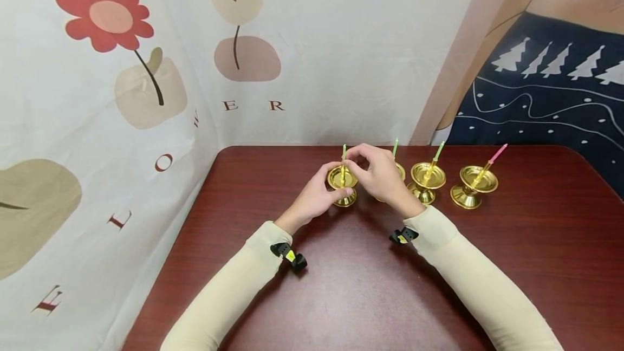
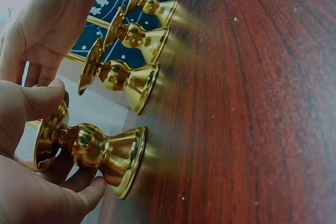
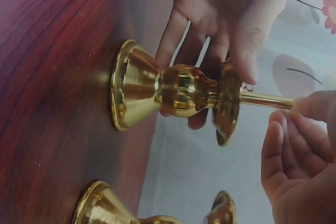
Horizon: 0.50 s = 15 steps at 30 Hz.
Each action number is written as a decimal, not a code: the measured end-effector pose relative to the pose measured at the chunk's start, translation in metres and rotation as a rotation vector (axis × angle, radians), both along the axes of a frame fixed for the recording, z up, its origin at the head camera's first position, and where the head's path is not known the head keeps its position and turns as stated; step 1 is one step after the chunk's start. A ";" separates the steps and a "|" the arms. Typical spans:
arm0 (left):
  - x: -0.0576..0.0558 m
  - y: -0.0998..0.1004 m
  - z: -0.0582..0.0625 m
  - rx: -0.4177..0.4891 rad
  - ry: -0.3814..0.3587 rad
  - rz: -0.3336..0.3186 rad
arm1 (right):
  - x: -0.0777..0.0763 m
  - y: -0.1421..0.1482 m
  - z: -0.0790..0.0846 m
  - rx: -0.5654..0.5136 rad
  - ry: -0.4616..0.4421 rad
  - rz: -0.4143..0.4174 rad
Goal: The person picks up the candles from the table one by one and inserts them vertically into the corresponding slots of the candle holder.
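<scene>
A brass-coloured candlestick (image 1: 345, 200) stands upright on the table, at the left end of a row. Around its dish and stem my left hand (image 1: 317, 193) curls, with the thumb at the dish and fingers under it in the right wrist view. A thin gold tube (image 3: 265, 100) rises from the dish. At its upper end my right hand (image 1: 379, 175) pinches with thumb and forefinger. Just above those fingertips shows a slim green candle (image 1: 344, 151). The candle's lower end is hidden by the fingers.
Partly behind my right hand stands a second candlestick (image 1: 400, 171) with a green candle (image 1: 396, 147). Further right are a third candlestick (image 1: 423, 195) with a green candle (image 1: 439, 151) and a fourth (image 1: 466, 197) with a pink candle (image 1: 498, 153). Printed cloth (image 1: 341, 69) hangs behind the reddish-brown table (image 1: 341, 297).
</scene>
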<state>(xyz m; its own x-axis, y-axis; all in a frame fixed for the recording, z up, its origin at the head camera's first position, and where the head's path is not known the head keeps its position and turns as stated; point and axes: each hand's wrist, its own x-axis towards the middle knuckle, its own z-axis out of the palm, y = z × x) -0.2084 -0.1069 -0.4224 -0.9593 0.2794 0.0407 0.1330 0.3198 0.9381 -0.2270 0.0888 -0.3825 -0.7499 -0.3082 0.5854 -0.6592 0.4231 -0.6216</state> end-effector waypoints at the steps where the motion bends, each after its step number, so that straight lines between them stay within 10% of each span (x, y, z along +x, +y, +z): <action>1: 0.000 0.000 0.000 0.001 0.000 -0.003 | 0.002 0.002 0.001 -0.002 -0.013 -0.002; 15: 0.002 -0.004 0.002 -0.035 0.030 0.037 | 0.039 0.067 0.036 -0.032 -0.016 -0.095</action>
<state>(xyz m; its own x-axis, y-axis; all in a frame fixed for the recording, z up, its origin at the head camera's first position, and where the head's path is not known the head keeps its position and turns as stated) -0.2064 -0.1109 -0.4207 -0.9674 0.2460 0.0607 0.1487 0.3571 0.9222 -0.1883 0.1559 -0.3468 -0.7839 -0.2172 0.5817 -0.6073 0.4630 -0.6456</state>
